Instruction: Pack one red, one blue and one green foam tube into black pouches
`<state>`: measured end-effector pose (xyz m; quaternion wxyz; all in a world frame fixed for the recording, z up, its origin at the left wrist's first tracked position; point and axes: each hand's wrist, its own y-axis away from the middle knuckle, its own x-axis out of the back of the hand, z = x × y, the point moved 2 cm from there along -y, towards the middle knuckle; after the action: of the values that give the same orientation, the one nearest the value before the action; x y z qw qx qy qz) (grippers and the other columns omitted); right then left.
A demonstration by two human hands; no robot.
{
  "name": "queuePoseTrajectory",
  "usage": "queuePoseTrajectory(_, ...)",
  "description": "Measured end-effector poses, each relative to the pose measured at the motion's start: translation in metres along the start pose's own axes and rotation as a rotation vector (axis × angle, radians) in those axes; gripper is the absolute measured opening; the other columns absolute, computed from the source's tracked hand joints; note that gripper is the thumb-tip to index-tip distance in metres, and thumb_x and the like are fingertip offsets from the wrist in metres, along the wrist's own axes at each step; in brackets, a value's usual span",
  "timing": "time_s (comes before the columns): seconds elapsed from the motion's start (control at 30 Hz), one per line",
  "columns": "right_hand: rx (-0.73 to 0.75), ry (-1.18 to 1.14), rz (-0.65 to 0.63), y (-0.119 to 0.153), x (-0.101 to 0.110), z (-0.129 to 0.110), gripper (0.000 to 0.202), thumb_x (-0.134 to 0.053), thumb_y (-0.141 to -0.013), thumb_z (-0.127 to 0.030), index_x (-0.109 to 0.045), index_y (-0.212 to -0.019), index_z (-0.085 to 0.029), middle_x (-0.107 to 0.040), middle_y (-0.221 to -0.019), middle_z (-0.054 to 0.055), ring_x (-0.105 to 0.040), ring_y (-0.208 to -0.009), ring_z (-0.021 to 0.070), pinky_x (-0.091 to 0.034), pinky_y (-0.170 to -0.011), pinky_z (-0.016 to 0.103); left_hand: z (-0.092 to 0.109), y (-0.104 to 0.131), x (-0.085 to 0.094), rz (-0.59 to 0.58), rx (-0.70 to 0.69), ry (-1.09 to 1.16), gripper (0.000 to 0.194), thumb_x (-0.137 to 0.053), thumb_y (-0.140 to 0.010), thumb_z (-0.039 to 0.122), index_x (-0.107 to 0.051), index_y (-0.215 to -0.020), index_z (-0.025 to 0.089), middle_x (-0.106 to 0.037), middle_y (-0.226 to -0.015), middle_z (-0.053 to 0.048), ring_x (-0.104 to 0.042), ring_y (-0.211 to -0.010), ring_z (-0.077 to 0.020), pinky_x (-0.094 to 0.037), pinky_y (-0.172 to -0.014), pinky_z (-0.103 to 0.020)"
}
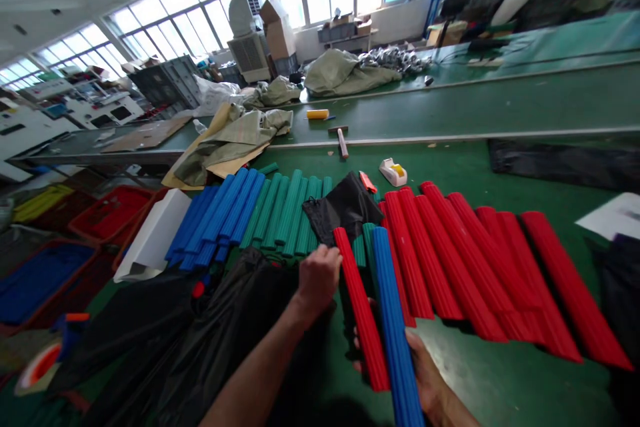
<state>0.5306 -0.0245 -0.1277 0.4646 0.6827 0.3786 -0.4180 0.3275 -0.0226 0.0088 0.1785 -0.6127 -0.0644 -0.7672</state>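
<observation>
My right hand [425,377] is wrapped around a blue ribbed tube [397,327] and a red ribbed tube [363,310], side by side and tilted away from me. Its fingers show behind the red tube. A green ribbed tube [369,243] stands partly hidden behind the blue one. My left hand [319,277] is closed beside the upper end of the red tube, against the lower edge of a black drawstring bag [343,207]; what its fingers pinch is hidden. Rows of blue tubes [220,213], green tubes [285,210] and red tubes [465,260] lie around my hands.
A tape dispenser [393,172], a pink-handled tool [343,142] and a yellow roll [317,114] lie beyond the tubes. Black fabric [215,340] covers the near left. Red crates [110,213] stand left of a white box [155,237]. Sacking [230,147] lies at back left.
</observation>
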Motion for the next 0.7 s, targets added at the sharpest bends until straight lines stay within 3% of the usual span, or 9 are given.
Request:
queuePoseTrajectory(0.07,0.002,-0.014,-0.071,0.000,-0.004,0.000,0.059,-0.070,-0.065,-0.058,-0.067,-0.112,-0.022,-0.064,-0.121,0.012,-0.054,-0.116,0.0356,-0.036,-0.101,0.053,-0.034,-0.044,0.006,0.032,-0.067,-0.179,0.036,-0.033,-0.092,0.021,-0.061,-0.115,0.025,-0.061,-0.103,-0.011,-0.054,-0.097,-0.0242,-0.041,-0.079,-0.035)
queuePoseTrajectory(0.13,-0.006,-0.014,-0.101,-0.001,-0.004,-0.001,0.061,-0.068,-0.066,-0.060,-0.066,-0.116,-0.024,-0.063,-0.123,0.011,-0.056,-0.114,0.0337,-0.038,-0.100,0.049,-0.060,-0.078,0.003,-0.022,-0.208,-0.263,0.038,-0.036,-0.089,0.015,-0.060,-0.116,0.028,-0.058,-0.117,-0.010,-0.048,-0.108,-0.0254,-0.037,-0.087,-0.039)
queuePoseTrajectory(0.27,0.019,0.014,-0.105,-0.004,-0.003,-0.004,0.066,-0.067,-0.069,-0.058,-0.060,-0.125,-0.025,-0.050,-0.138,0.009,-0.060,-0.104,0.0287,-0.046,-0.090,0.042,-0.087,-0.116,-0.008,-0.130,-0.404,-0.246,0.031,-0.047,-0.085,0.014,-0.067,-0.099,0.033,-0.055,-0.126,-0.003,-0.043,-0.118,-0.0220,-0.029,-0.097,-0.037)
queuePoseTrajectory(0.37,-0.009,0.034,-0.095,-0.004,-0.001,-0.007,0.067,-0.066,-0.070,-0.057,-0.061,-0.124,-0.018,-0.056,-0.131,0.011,-0.060,-0.101,0.0274,-0.048,-0.088,0.039,-0.095,-0.129,-0.014,-0.190,-0.495,-0.198,0.022,-0.053,-0.084,0.018,-0.070,-0.084,0.031,-0.063,-0.113,-0.002,-0.046,-0.115,-0.0186,-0.028,-0.098,-0.033)
queuePoseTrajectory(0.5,-0.031,0.055,-0.055,0.004,0.003,-0.006,0.072,-0.063,-0.071,-0.061,-0.060,-0.124,-0.014,-0.065,-0.113,0.014,-0.062,-0.095,0.0260,-0.049,-0.087,0.037,-0.100,-0.138,-0.014,-0.238,-0.545,-0.133,0.015,-0.059,-0.081,0.021,-0.071,-0.073,0.027,-0.068,-0.085,-0.003,-0.057,-0.096,-0.0156,-0.032,-0.094,-0.029)
queuePoseTrajectory(0.6,-0.002,0.105,0.001,0.021,0.006,-0.007,0.078,-0.062,-0.067,-0.068,-0.058,-0.126,-0.016,-0.068,-0.103,0.014,-0.064,-0.090,0.0261,-0.050,-0.084,0.038,-0.098,-0.137,-0.005,-0.226,-0.527,-0.076,0.013,-0.060,-0.081,0.025,-0.072,-0.080,0.026,-0.068,-0.078,-0.003,-0.060,-0.082,-0.0143,-0.036,-0.089,-0.029)
queuePoseTrajectory(0.7,0.066,0.169,0.041,0.046,0.012,-0.017,0.075,-0.066,-0.066,-0.066,-0.058,-0.124,-0.019,-0.067,-0.107,0.013,-0.064,-0.092,0.0270,-0.050,-0.085,0.040,-0.086,-0.126,0.009,-0.159,-0.468,-0.012,0.020,-0.055,-0.085,0.029,-0.072,-0.092,0.022,-0.071,-0.087,-0.005,-0.062,-0.082,-0.0152,-0.040,-0.081,-0.027)
